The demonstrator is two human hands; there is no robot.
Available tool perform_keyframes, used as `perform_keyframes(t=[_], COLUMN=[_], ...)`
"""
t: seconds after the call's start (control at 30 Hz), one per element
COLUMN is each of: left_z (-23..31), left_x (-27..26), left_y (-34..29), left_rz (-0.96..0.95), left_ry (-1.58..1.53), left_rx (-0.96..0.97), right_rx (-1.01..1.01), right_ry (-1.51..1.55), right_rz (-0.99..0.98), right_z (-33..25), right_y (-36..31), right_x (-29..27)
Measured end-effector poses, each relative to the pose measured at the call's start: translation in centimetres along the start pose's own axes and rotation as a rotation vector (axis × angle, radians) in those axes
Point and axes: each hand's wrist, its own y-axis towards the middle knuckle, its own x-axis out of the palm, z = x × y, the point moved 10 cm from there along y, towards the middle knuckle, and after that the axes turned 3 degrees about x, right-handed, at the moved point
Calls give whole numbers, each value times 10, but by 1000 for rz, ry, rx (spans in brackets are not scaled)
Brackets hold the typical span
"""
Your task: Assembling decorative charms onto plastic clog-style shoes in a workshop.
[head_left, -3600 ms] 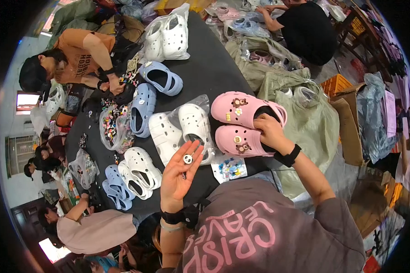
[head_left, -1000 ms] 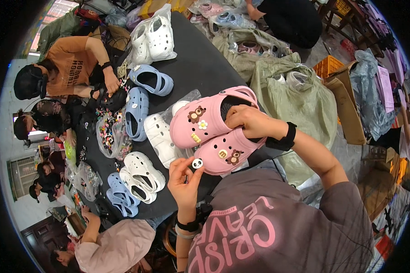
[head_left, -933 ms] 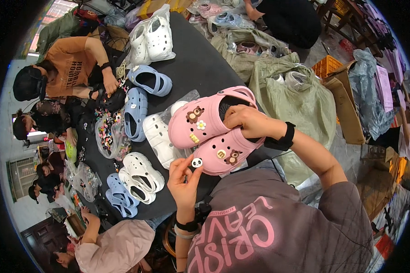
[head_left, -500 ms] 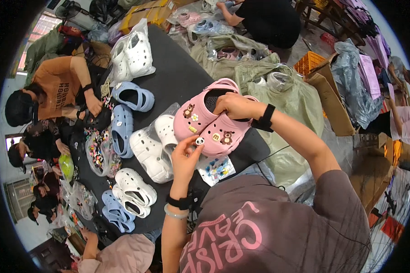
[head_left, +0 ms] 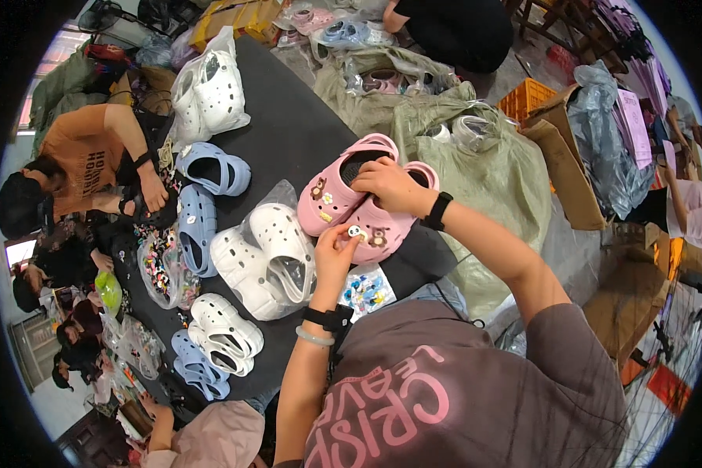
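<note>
A pair of pink clogs (head_left: 337, 191) sits side by side at the table's right edge, decorated with bear, flower and small yellow charms. My right hand (head_left: 394, 187) grips the pair at the openings, its fingers hooked over the inner rims. Between thumb and fingertips, my left hand (head_left: 334, 253) pinches a small black-and-white panda charm (head_left: 355, 232), face up, just over the toe of the nearer clog. Whether the charm touches the clog, I cannot tell. Under the clogs' near side lies a clear bag of small blue and yellow charms (head_left: 366, 290).
White clogs (head_left: 249, 269) stand left of my left hand, partly in plastic. Blue clogs (head_left: 197, 230), bagged white clogs (head_left: 210, 93) and a bag of mixed charms (head_left: 164, 269) share the dark table (head_left: 281, 109). A co-worker in orange (head_left: 93, 156) works across it. Green sacks (head_left: 483, 195) lie beyond.
My left hand has brought the panda charm slightly right and up, over the nearer clog's toe. My right hand still holds the pink clogs. The whole view has shifted a little.
</note>
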Motion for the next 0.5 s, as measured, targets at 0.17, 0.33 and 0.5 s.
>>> perform_keyframes(t=[0.17,0.33,0.5], left_z=[-7,0,-2], left_x=[0,5,13], left_y=[2,7,11], left_rz=[13,-14,-57], left_ry=[-5,-5,-42], left_rx=[29,16,41], right_rx=[98,676,649], right_ry=[-18,434,507], right_rz=[169,46,-190], right_z=[-6,33,13], right_y=[-31,-70,-67], right_x=[-26,-13,29])
